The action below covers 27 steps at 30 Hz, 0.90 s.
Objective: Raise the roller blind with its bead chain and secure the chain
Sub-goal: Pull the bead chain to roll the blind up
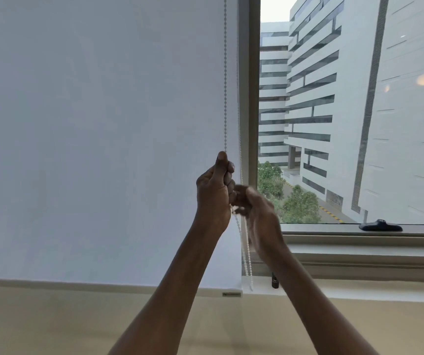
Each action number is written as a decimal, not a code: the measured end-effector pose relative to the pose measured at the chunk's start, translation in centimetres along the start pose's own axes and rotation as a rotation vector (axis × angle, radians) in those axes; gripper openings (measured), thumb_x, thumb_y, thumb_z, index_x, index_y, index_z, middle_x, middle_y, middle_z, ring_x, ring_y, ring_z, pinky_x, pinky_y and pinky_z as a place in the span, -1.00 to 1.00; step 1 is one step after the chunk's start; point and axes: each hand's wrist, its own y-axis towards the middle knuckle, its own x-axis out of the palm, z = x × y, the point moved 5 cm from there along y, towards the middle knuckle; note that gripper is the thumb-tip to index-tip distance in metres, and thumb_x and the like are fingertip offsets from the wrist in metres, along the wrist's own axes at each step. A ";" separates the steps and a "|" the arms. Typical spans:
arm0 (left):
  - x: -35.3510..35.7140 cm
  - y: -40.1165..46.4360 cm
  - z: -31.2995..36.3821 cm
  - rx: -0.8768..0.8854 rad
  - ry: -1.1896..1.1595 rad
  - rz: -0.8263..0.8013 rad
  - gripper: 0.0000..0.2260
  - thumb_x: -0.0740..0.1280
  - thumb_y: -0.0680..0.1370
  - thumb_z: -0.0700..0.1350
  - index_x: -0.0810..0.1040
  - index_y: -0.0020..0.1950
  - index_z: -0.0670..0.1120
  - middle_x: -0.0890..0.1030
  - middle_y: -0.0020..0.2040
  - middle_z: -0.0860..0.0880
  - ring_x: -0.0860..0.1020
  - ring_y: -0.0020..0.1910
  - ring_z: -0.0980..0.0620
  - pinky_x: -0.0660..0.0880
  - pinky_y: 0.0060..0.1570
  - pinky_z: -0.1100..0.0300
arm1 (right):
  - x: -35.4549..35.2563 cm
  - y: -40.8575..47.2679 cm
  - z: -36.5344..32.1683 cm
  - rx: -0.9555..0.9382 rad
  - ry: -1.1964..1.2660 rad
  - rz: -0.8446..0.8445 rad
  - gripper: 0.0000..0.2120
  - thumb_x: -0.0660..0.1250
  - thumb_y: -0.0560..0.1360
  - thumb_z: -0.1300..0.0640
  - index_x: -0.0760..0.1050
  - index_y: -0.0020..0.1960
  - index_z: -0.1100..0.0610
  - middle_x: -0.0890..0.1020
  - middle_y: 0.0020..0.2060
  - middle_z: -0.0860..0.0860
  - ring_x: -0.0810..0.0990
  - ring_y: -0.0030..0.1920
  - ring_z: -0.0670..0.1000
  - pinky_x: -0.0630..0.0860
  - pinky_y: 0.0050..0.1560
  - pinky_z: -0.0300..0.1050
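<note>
A white roller blind point(98, 139) covers the left window down to the sill, its bottom bar point(221, 293) low on the wall. The white bead chain point(225, 85) hangs along the blind's right edge in two strands. My left hand point(214, 190) grips the front strand, thumb up. My right hand point(255, 213), blurred, sits just below and to the right with its fingers curled around the chain. The chain's loop point(248, 254) dangles below both hands to the sill.
A grey window frame post point(253, 85) stands right of the chain. The uncovered right pane shows buildings and trees. A black window handle point(381, 225) lies on the lower frame. A small dark fitting point(274, 280) sits on the white sill point(359, 290).
</note>
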 end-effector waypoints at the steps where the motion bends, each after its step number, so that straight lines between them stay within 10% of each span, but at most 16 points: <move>1: -0.1 -0.4 -0.4 0.009 0.034 0.017 -0.65 0.26 0.61 0.03 0.51 -0.35 -0.05 0.30 -0.51 0.03 0.24 -0.55 0.13 0.19 -0.55 0.30 | 0.0 0.7 -0.9 -0.008 0.023 0.002 -0.64 0.07 0.62 0.05 0.59 0.07 0.18 0.67 -0.12 0.11 0.60 -0.09 0.04 0.47 -0.06 -0.04; 5: 0.1 -2.5 -3.4 -0.016 0.117 0.046 -0.63 0.26 0.61 0.03 0.49 -0.36 -0.07 0.35 -0.53 0.06 0.27 -0.57 0.14 0.21 -0.58 0.30 | 1.1 2.9 -4.5 -0.022 0.038 -0.024 -0.65 0.07 0.66 0.05 0.57 0.17 0.19 0.69 -0.06 0.17 0.66 0.00 0.10 0.54 0.07 -0.04; 9: 0.2 -5.1 -6.1 -0.084 0.113 0.014 -0.55 0.23 0.63 0.01 0.46 -0.48 0.02 0.27 -0.59 0.09 0.17 -0.64 0.17 0.14 -0.61 0.32 | 1.2 4.2 -6.1 0.045 0.124 -0.044 -0.62 0.07 0.67 0.03 0.56 0.15 0.23 0.65 -0.28 0.09 0.55 -0.34 0.03 0.48 -0.28 -0.11; 13: 0.0 -5.5 -6.3 -0.099 0.145 0.008 -0.56 0.22 0.64 0.00 0.33 -0.43 -0.07 0.21 -0.58 0.05 0.12 -0.61 0.13 0.06 -0.57 0.25 | 1.2 4.0 -5.5 0.129 0.264 -0.041 -0.65 0.16 0.64 -0.03 0.61 -0.03 0.18 0.28 -0.51 -0.07 0.14 -0.55 -0.12 0.08 -0.55 -0.25; 22: -1.0 -4.9 -6.3 -0.055 0.202 -0.033 -0.52 0.21 0.63 0.02 0.35 -0.23 -0.41 0.16 -0.47 -0.09 0.09 -0.55 0.08 0.03 -0.50 0.12 | 2.3 4.2 -5.6 0.028 0.175 0.028 -0.61 0.15 0.65 -0.02 0.45 -0.33 0.03 0.22 -0.60 -0.10 0.07 -0.64 -0.12 0.05 -0.59 -0.36; 27: -0.9 -4.6 -6.4 -0.112 0.221 -0.127 -0.54 0.09 0.61 0.18 0.45 -0.30 -0.10 0.40 -0.47 0.02 0.32 -0.48 0.10 0.27 -0.43 0.22 | 2.2 3.9 -5.7 -0.026 0.110 0.057 -0.62 0.20 0.60 -0.08 0.44 -0.37 0.00 0.25 -0.59 -0.10 0.11 -0.63 -0.11 0.10 -0.56 -0.36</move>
